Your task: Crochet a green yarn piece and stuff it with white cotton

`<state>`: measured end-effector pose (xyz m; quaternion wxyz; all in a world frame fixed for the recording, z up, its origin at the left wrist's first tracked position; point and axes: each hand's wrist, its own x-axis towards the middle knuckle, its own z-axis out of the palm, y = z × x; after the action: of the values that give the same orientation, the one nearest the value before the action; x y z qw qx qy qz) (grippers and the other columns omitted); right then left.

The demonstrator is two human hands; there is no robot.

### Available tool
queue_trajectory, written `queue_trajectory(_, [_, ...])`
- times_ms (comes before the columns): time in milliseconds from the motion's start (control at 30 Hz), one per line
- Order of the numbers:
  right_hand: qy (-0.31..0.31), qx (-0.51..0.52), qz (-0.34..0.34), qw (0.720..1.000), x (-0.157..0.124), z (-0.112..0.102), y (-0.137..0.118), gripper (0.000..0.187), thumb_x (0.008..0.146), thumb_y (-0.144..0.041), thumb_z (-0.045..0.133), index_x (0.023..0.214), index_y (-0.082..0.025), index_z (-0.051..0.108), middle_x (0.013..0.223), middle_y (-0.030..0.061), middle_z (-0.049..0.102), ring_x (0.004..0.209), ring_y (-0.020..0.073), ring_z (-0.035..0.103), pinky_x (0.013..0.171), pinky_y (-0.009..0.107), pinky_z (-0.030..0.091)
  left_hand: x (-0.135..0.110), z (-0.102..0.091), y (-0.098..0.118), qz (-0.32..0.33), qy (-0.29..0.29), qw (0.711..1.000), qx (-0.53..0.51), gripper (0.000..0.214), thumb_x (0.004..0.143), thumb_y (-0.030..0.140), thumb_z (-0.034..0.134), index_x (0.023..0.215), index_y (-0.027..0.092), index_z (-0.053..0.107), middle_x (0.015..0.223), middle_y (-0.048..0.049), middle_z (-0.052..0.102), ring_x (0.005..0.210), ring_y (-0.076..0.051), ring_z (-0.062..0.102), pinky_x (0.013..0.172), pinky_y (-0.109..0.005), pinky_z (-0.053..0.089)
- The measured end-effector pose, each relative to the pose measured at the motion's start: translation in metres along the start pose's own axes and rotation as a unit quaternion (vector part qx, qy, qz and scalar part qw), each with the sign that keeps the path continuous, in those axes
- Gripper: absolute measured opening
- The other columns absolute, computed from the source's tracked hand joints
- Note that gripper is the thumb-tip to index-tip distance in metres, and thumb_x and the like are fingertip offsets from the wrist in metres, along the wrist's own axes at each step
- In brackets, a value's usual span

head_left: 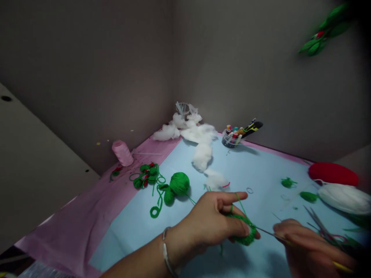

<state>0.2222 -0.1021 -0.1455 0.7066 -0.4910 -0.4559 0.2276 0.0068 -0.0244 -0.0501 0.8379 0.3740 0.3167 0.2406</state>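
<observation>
Between the thumb and fingers of my left hand (216, 218) is a small green crochet piece (246, 233). A strand of green yarn runs up from it over the raised index finger. My right hand (311, 243) is closed around a crochet hook (268, 232) with a yellowish handle. The hook's thin metal shaft reaches left to the edge of the green piece. A green yarn ball (179, 183) lies left of my left hand, and a strand leads from it toward that hand. My right fingers look slightly blurred.
White stuffing (203, 156) trails back to the corner. A cup of pens (232, 138) stands by the wall. Scissors (320, 224), a white yarn skein (348, 197) and a red yarn skein (333, 173) lie right. Finished green pieces (145, 175) and a pink yarn cone (122, 153) are left.
</observation>
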Motion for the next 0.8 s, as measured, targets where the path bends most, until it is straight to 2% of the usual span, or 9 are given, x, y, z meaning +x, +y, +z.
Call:
queue_trajectory(67, [0.001, 0.04, 0.048, 0.998, -0.001, 0.006, -0.002, 0.021, 0.062, -0.047, 0.082, 0.07, -0.028, 0.076, 0.067, 0.0041, 0.072, 0.067, 0.0232, 0.068, 0.06, 0.034, 0.057, 0.0, 0.002, 0.0, 0.001, 0.011, 1.0, 0.002, 0.09, 0.05, 0.02, 0.076, 0.136, 0.006, 0.052, 0.066, 0.001, 0.065, 0.061, -0.011, 0.058, 0.062, -0.025, 0.039])
queue_trajectory(133, [0.021, 0.072, 0.136, 0.988, -0.004, 0.013, -0.008, 0.017, 0.066, -0.041, 0.081, 0.075, -0.028, 0.077, 0.077, 0.0032, 0.075, 0.077, 0.0208, 0.07, 0.069, 0.028, 0.059, 0.002, 0.003, -0.001, 0.003, 0.013, 1.0, 0.005, 0.088, 0.051, 0.02, 0.075, 0.135, 0.005, 0.052, 0.066, 0.0003, 0.065, 0.061, -0.011, 0.057, 0.063, -0.025, 0.04])
queue_trajectory(200, [0.043, 0.105, 0.222, 0.968, -0.009, 0.018, -0.013, 0.017, 0.071, -0.041, 0.077, 0.08, -0.027, 0.076, 0.087, 0.0029, 0.076, 0.089, 0.0204, 0.071, 0.082, 0.028, 0.059, 0.004, 0.006, -0.004, 0.004, 0.001, 1.0, 0.008, 0.087, 0.051, 0.019, 0.074, 0.134, 0.006, 0.054, 0.068, 0.0005, 0.065, 0.061, -0.01, 0.056, 0.064, -0.025, 0.04])
queue_trajectory(300, [0.002, 0.128, 0.282, 0.951, -0.016, 0.02, -0.011, 0.022, 0.065, -0.04, 0.081, 0.079, -0.023, 0.077, 0.087, 0.0082, 0.076, 0.086, 0.0259, 0.072, 0.072, 0.033, 0.062, 0.007, 0.009, -0.008, -0.001, 0.0, 1.0, 0.007, 0.08, 0.051, 0.018, 0.072, 0.129, 0.008, 0.059, 0.071, 0.0015, 0.063, 0.058, -0.008, 0.053, 0.063, -0.026, 0.04])
queue_trajectory(367, [0.011, 0.134, 0.295, 0.946, -0.018, 0.018, -0.005, 0.026, 0.064, -0.037, 0.083, 0.085, -0.023, 0.078, 0.09, 0.0096, 0.077, 0.086, 0.0267, 0.073, 0.073, 0.034, 0.062, 0.008, 0.01, -0.008, 0.009, 0.018, 1.0, -0.002, 0.075, 0.052, 0.019, 0.071, 0.125, 0.007, 0.061, 0.07, 0.0018, 0.062, 0.057, -0.008, 0.052, 0.062, -0.026, 0.04])
queue_trajectory(467, [0.06, 0.133, 0.266, 0.953, -0.021, 0.016, 0.002, 0.027, 0.066, -0.034, 0.083, 0.091, -0.025, 0.077, 0.091, 0.0078, 0.077, 0.085, 0.0236, 0.074, 0.076, 0.032, 0.062, 0.007, 0.011, -0.005, 0.02, 0.047, 0.999, -0.003, 0.074, 0.056, 0.019, 0.068, 0.128, 0.004, 0.058, 0.066, 0.0011, 0.062, 0.057, -0.008, 0.05, 0.059, -0.024, 0.038])
queue_trajectory(533, [0.063, 0.116, 0.219, 0.967, -0.02, 0.017, 0.003, 0.025, 0.067, -0.031, 0.083, 0.091, -0.026, 0.077, 0.092, 0.0068, 0.077, 0.083, 0.0227, 0.074, 0.072, 0.029, 0.062, 0.005, 0.009, -0.002, 0.005, 0.044, 0.999, -0.005, 0.078, 0.056, 0.017, 0.066, 0.131, 0.002, 0.054, 0.065, 0.0004, 0.063, 0.058, -0.008, 0.049, 0.055, -0.023, 0.035])
queue_trajectory(667, [-0.001, 0.052, 0.082, 0.995, -0.012, 0.018, 0.001, 0.018, 0.068, -0.03, 0.081, 0.085, -0.026, 0.078, 0.088, 0.0073, 0.077, 0.075, 0.0247, 0.074, 0.055, 0.029, 0.06, 0.004, 0.002, 0.0, -0.042, -0.002, 0.998, -0.041, 0.081, 0.055, 0.016, 0.069, 0.132, 0.0, 0.051, 0.065, -0.0006, 0.064, 0.056, -0.009, 0.05, 0.051, -0.023, 0.03])
queue_trajectory(800, [-0.025, -0.034, -0.072, 0.997, 0.002, 0.015, 0.0, 0.02, 0.067, -0.044, 0.08, 0.075, -0.026, 0.077, 0.069, 0.0063, 0.074, 0.064, 0.0257, 0.07, 0.052, 0.036, 0.056, 0.003, -0.004, 0.003, -0.08, -0.03, 0.994, -0.073, 0.08, 0.053, 0.013, 0.071, 0.13, 0.0, 0.053, 0.064, -0.0014, 0.064, 0.057, -0.009, 0.053, 0.053, -0.024, 0.03])
